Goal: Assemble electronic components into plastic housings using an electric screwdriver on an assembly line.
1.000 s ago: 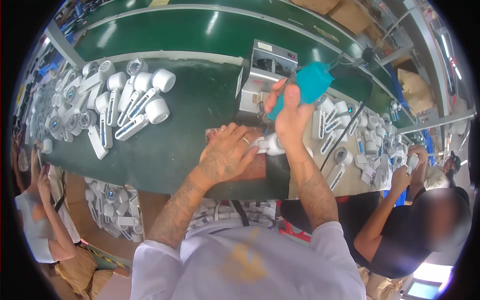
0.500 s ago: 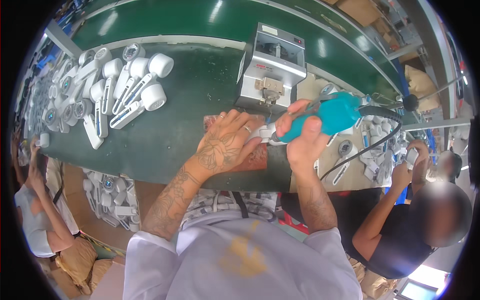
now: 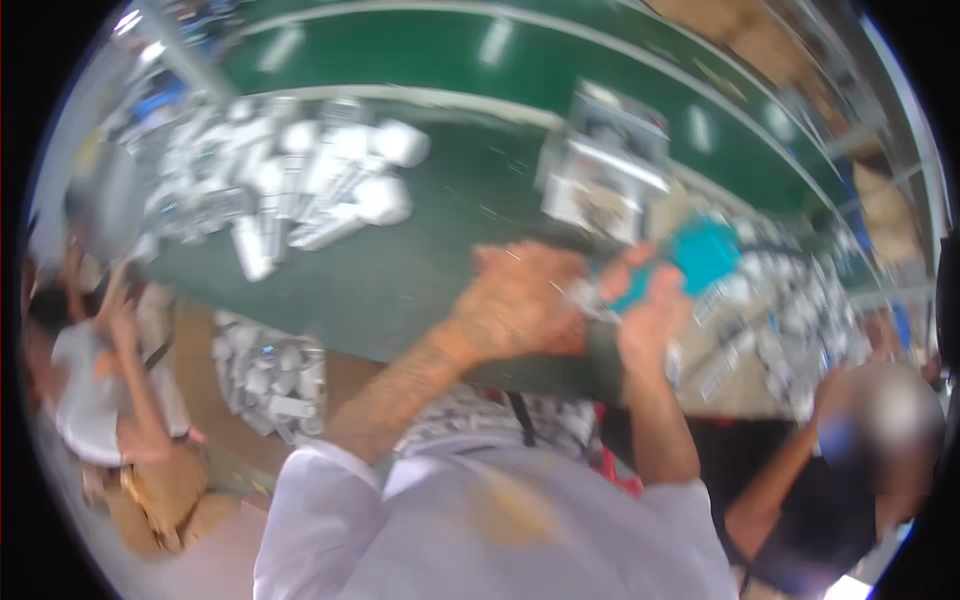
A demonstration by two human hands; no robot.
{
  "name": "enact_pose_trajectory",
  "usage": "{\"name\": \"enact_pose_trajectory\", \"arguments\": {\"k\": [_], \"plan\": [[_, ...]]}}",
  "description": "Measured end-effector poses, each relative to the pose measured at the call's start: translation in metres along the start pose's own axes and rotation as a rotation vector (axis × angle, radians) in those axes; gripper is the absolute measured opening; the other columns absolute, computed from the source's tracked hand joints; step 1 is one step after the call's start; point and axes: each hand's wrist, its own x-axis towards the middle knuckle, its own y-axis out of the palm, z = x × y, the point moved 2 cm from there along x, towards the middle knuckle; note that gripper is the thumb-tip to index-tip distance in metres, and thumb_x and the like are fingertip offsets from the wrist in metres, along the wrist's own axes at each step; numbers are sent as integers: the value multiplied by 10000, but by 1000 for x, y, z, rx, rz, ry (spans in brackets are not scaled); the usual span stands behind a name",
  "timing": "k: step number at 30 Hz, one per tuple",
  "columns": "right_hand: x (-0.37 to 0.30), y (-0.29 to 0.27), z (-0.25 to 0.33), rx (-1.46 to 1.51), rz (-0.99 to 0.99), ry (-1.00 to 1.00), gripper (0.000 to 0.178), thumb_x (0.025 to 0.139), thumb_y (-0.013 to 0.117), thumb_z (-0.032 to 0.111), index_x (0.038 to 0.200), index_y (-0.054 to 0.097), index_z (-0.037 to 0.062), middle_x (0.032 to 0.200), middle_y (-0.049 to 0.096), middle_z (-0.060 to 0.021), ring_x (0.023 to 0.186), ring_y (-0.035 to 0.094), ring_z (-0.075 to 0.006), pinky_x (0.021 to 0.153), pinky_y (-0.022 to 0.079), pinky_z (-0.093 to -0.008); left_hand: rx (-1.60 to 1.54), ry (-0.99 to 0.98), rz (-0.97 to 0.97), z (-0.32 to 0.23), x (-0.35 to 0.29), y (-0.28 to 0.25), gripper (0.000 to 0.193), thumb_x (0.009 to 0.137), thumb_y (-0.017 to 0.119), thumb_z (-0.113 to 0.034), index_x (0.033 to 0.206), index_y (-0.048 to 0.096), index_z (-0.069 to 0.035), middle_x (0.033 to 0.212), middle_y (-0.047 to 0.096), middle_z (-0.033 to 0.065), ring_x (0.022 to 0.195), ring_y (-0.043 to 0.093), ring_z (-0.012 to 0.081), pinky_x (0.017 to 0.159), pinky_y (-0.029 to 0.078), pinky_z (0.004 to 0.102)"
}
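The picture is smeared by motion. My left hand [image 3: 525,300], its back turned up and tattooed, presses over a white plastic piece [image 3: 585,297], which looks like part of a handheld fan; most of it is hidden under the fingers. My right hand [image 3: 650,310] is wrapped round a teal electric screwdriver [image 3: 705,255]. The tool lies nearly level, its tip pointing left at the white piece, close to my left fingertips. Whether tip and piece touch is too blurred to tell. Just beyond both hands stands a silver box-shaped machine [image 3: 610,160].
A heap of white handheld fans [image 3: 340,170] covers the far left of the green bench [image 3: 450,180]. More white parts [image 3: 780,320] lie on the right, and a carton of fans [image 3: 270,375] sits below at left. One person [image 3: 110,390] works at left, another [image 3: 820,510] at right.
The whole view has swung, so bench, machine and hands all appear farther right, and it has blurred. Both hands keep their holds, with the screwdriver still at the white piece.
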Motion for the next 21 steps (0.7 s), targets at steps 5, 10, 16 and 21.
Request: {"name": "enact_pose_trajectory", "arguments": {"k": [5,10,16,21], "plan": [[-30,-13,53,261,-87,-82,745,857,556,739,1177,521,68,701,455,-13,612,455,-137,581,382,-290,197,188,-20,-20,-42,-16,377,772,663,-247,1107,664,-75,1152,648,87,1091,614,266,951,496,399],[-75,-28,49,191,0,-62,725,872,553,727,1134,480,55,686,451,-21,600,432,-134,576,358,-273,-75,-780,-670,60,-116,-141,360,935,618,-134,1253,578,28,1192,639,226,1137,618,320,949,476,392],[-101,-32,48,7,-98,-73,655,932,548,635,1131,481,15,696,473,-38,649,489,-159,620,426,-310,786,-669,-793,235,-163,-298,368,949,628,-182,1209,572,73,1167,621,253,1090,614,367,988,466,449],[-108,-51,39,-44,-105,-117,423,951,661,324,1206,529,14,1223,593,-192,775,611,-198,622,482,-308,338,-384,-704,133,-44,-233,357,1000,603,-200,1293,585,4,1205,666,154,1086,629,229,929,503,377]]}}
